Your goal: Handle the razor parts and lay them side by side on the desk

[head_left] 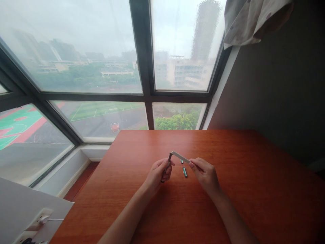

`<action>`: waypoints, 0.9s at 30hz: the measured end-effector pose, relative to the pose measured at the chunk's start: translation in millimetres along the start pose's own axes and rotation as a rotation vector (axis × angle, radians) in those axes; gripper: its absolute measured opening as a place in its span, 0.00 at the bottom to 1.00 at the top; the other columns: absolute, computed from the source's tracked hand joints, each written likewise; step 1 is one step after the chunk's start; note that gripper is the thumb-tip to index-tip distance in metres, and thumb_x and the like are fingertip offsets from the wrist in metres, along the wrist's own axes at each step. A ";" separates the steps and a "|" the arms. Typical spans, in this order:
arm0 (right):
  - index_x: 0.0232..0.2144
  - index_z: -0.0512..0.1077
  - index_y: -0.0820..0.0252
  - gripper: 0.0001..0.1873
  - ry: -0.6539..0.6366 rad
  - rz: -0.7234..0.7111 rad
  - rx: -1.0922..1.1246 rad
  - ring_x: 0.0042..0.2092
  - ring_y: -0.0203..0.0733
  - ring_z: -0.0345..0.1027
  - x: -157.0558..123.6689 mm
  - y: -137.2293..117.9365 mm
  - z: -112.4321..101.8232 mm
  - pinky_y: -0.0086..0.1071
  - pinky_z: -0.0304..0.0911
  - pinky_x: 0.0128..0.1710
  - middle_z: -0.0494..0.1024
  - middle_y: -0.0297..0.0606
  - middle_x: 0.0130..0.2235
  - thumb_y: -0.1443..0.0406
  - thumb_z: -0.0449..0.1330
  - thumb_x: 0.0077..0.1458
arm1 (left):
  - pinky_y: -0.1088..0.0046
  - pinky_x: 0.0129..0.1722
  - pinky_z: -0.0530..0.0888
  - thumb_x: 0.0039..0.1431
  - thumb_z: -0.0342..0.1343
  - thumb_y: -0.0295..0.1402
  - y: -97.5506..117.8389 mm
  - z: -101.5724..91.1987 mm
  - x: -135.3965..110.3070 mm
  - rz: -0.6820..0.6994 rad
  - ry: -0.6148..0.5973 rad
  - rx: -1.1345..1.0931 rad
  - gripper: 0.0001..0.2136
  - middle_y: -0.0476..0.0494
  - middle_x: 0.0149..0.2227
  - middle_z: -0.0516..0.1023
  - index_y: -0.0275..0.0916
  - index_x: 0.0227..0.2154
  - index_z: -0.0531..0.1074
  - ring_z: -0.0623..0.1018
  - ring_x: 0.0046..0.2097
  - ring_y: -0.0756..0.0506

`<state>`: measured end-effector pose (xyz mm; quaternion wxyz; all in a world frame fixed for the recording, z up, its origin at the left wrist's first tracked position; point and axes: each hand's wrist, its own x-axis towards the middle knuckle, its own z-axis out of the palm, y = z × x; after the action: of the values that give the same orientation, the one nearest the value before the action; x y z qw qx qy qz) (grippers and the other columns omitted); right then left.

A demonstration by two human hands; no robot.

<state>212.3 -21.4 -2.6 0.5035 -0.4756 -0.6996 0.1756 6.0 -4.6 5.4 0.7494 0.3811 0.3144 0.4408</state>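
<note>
My left hand [160, 173] is closed around a dark, slim handle [169, 158] that looks like a razor handle, tilted with its top end up. Between the fingers of my right hand [206, 173] is a pale flat strip [180, 156], its kind unclear. The strip's far end meets or nearly meets the top of the dark handle; whether they touch I cannot tell. Below the strip, a small dark and teal piece like a razor cartridge [185, 172] lies on the table. A second similar piece [181, 161] lies just behind it, partly covered by the strip.
The reddish-brown wooden table [241, 203] reaches to the window frame [149, 98]. A wall [259, 88] rises on the right, with hanging cloth [254, 20] above. At lower left, a white plug [44, 219] sits in a wall socket.
</note>
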 end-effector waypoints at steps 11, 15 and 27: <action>0.32 0.75 0.60 0.10 -0.042 0.022 0.024 0.26 0.36 0.60 0.0 -6.3 -2.8 0.28 0.54 0.24 0.69 0.34 0.26 0.62 0.56 0.59 | 0.79 0.18 0.44 0.57 0.54 0.44 3.1 3.9 -3.4 -0.074 -0.056 0.022 0.16 0.55 0.19 0.57 0.33 0.32 0.70 0.52 0.18 0.58; 0.32 0.76 0.60 0.11 -0.035 0.029 0.013 0.27 0.36 0.62 1.8 -3.0 -4.5 0.29 0.55 0.25 0.70 0.35 0.26 0.61 0.56 0.60 | 0.79 0.18 0.44 0.56 0.56 0.43 4.9 4.0 -4.8 -0.050 -0.060 -0.005 0.15 0.56 0.18 0.55 0.33 0.31 0.70 0.51 0.18 0.58; 0.32 0.76 0.59 0.12 -0.075 0.050 0.049 0.28 0.37 0.63 0.9 -2.6 -2.8 0.28 0.56 0.25 0.72 0.36 0.28 0.60 0.55 0.60 | 0.80 0.18 0.45 0.58 0.55 0.41 0.0 3.4 -1.5 0.006 -0.063 -0.014 0.12 0.55 0.19 0.63 0.38 0.33 0.64 0.54 0.18 0.57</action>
<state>213.4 -22.6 1.0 0.4837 -0.4738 -0.7013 0.2230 8.1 -6.9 7.3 0.7604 0.3903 0.2864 0.4329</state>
